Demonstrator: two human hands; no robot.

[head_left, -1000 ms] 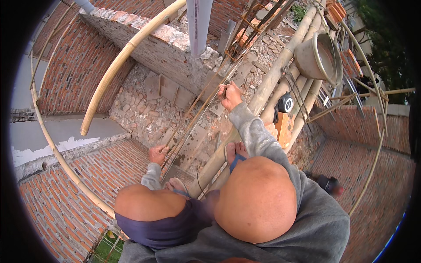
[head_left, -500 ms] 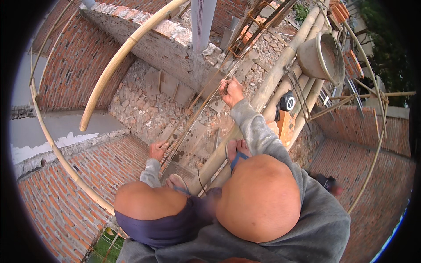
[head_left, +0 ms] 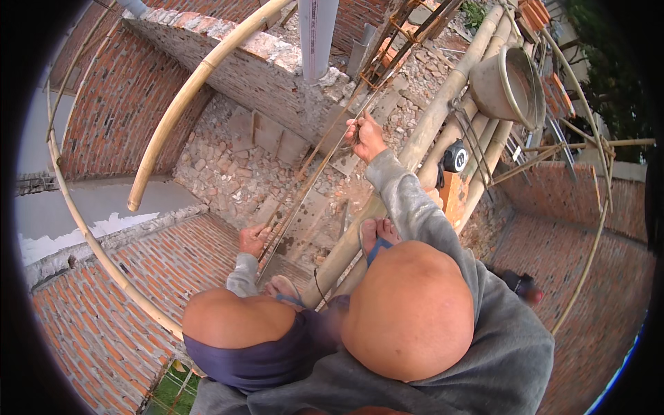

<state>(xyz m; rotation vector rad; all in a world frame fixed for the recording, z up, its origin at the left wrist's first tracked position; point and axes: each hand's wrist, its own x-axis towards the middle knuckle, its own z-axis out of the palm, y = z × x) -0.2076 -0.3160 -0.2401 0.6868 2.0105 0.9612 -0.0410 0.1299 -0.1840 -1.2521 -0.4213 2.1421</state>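
Note:
Long thin steel rods [head_left: 308, 185] run diagonally from beside my left foot up to the far right, over a rubble-strewn floor. My left hand [head_left: 253, 240] is closed around the near end of the rods, its fingers bent over them. Farther along, my right hand [head_left: 368, 138] is beside the same rods with curled fingers and a raised thumb. Its fingertips pinch at the rods; whatever is between them is too small to make out. Rusty tie loops [head_left: 408, 34] bind the rods at their far end.
I squat on bamboo poles [head_left: 432, 114] high above rubble [head_left: 221, 166]. Right of my right arm are a cement-stained bucket [head_left: 494, 86], a round tape measure [head_left: 455, 158] and an orange brick [head_left: 453, 197]. A white pipe [head_left: 317, 41] stands ahead; a curved bamboo pole [head_left: 173, 111] hangs left.
My right hand has stayed near the same spot on the rods, its fingers loosening and shifting slightly. My left hand keeps its place. The whole view has moved a little.

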